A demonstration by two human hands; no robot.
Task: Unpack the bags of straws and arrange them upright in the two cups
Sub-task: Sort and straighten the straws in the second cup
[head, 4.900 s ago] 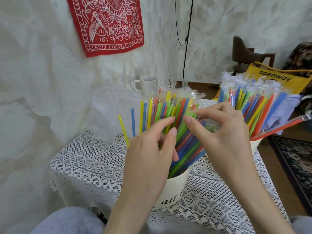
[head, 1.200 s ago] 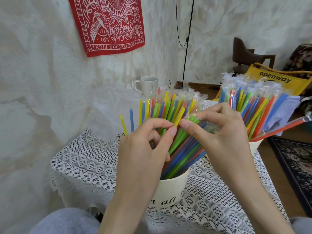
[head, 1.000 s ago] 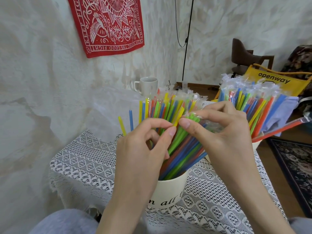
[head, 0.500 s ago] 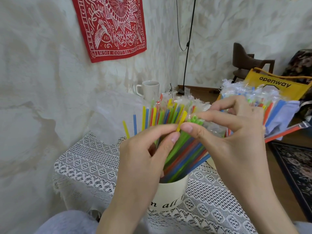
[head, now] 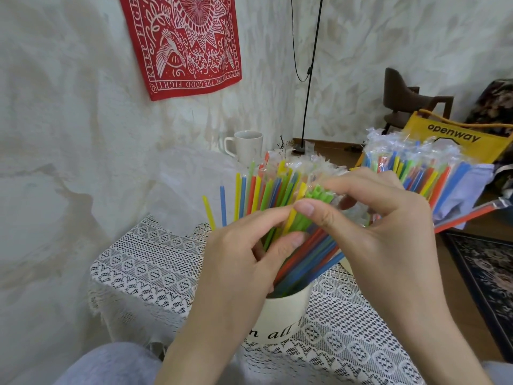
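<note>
Over a lace-covered bench, we see the left hand and right hand meet above a cream cup packed with coloured straws, the fingers of both pinched together on a clear-wrapped bundle of straws that leans rightward out of that cup. A second cup is almost hidden behind the right hand, and from it rise more wrapped straws. Behind stand a white mug and, on the wall, a red bandana.
</note>
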